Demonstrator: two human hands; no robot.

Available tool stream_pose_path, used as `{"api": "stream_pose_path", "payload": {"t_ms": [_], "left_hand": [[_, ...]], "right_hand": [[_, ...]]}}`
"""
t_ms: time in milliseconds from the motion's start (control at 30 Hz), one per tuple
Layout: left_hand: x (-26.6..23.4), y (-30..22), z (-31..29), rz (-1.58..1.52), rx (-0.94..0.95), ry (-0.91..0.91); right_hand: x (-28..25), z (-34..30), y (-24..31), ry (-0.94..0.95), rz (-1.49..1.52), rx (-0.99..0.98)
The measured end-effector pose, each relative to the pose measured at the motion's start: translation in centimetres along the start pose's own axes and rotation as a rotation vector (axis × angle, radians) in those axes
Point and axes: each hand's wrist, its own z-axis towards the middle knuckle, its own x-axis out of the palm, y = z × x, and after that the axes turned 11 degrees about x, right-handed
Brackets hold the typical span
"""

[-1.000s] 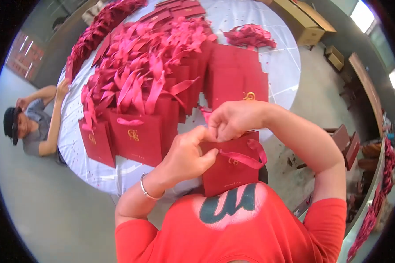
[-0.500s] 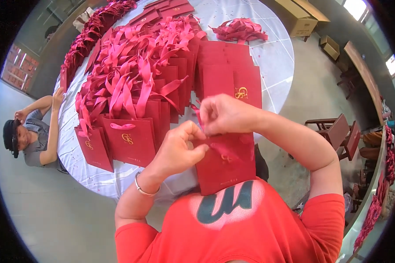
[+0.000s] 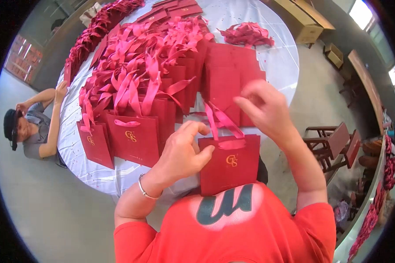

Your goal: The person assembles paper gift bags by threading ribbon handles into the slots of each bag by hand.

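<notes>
A dark red paper gift bag (image 3: 227,168) with a gold emblem stands upright close against my front, its pink ribbon handle (image 3: 224,119) sticking up from the top edge. My left hand (image 3: 183,147) is at the bag's left upper corner, thumb and curved fingers apart and nothing between them. Above the bag's right side, my right hand (image 3: 266,109) is raised off the ribbon with its fingers loosely bent, slightly blurred and holding nothing. Beyond it lies a stack of flat red bags (image 3: 224,65) without handles showing.
Many red bags with ribbon handles (image 3: 134,140) crowd the white-covered round table (image 3: 281,57) on the left. A heap of pink ribbons (image 3: 246,34) lies at the far right. A person in a cap (image 3: 37,131) sits at the left; wooden chairs (image 3: 333,144) stand right.
Both hands have let go of the ribbon. My right hand has moved right and away from the bag; the bag's handle now stands free and its front shows.
</notes>
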Motion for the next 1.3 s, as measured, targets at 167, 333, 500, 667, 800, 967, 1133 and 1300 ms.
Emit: {"api": "stream_pose_path", "payload": {"t_ms": [167,333,500,667,800,967,1133,1300], "left_hand": [[-0.6,0.6,-0.1,0.195,-0.126,0.135],[0.2,1.1,0.5,0.036,-0.28,0.33],[0.5,2.6,0.4,-0.916,-0.508,0.195],[0.7,3.3,0.6,-0.925,-0.612,0.231],[0.0,2.9,0.8,-0.891,-0.452,0.109],[-0.8,2.5,1.0,-0.923,-0.407,0.095],[-0.8,1.9,1.0,-0.987,-0.324,0.082],[-1.1,2.0,1.1,-1.051,-0.335,-0.02]], "right_hand": [[-2.8,-7.5,-1.3,0.107,0.015,0.545],[-2.7,-10.7,-2.2,0.346,0.36,0.821],[-2.8,-10.0,-1.5,0.467,0.706,0.714],[-2.0,-9.6,-1.8,0.611,0.648,0.694],[-1.6,-9.1,-1.4,0.641,0.663,0.74],[-1.6,-8.9,-1.3,0.674,0.595,0.694],[-1.5,-8.9,-1.2,0.675,0.55,0.679],[-1.5,-8.6,-0.9,0.686,0.417,0.65]]}}
